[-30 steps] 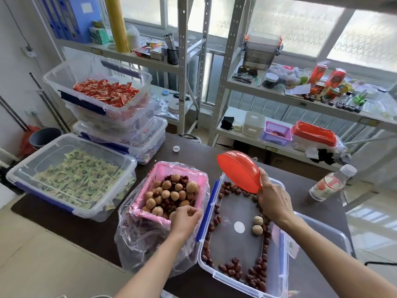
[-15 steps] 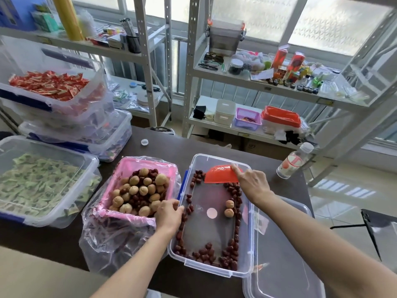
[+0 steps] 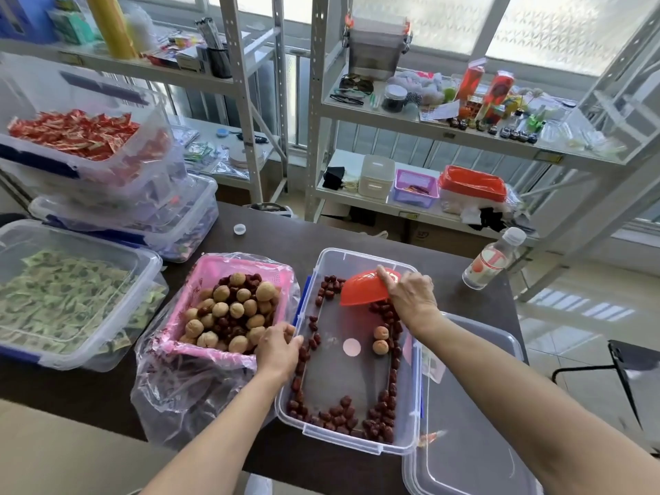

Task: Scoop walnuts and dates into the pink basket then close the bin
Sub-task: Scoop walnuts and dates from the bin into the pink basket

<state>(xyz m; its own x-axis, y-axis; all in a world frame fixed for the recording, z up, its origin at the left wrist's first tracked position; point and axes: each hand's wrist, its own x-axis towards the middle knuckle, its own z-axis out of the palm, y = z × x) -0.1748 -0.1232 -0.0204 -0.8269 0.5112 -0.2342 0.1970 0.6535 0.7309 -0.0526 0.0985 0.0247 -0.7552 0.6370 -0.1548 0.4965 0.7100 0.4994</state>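
The pink basket (image 3: 214,269), lined with a clear plastic bag, holds a heap of walnuts (image 3: 232,309) and dark red dates. My left hand (image 3: 276,346) grips its near right corner. Right of it stands the open clear bin (image 3: 410,448), with dates (image 3: 339,419) along its walls and two walnuts (image 3: 380,339) on its bare floor. My right hand (image 3: 410,298) holds a red scoop (image 3: 362,291) mouth down at the bin's far end. The bin's lid (image 3: 475,423) lies flat to the right, under my forearm.
Clear bins of green packets (image 3: 71,298) and red packets (image 3: 78,137) stand at the left. A plastic bottle (image 3: 493,259) and a small cap (image 3: 239,229) sit on the dark table. Metal shelves rise behind; a black chair (image 3: 632,362) is at the right.
My right hand brought the red scoop down from above the bin into its far end. The view shifted right, and my left hand stayed on the basket's corner.
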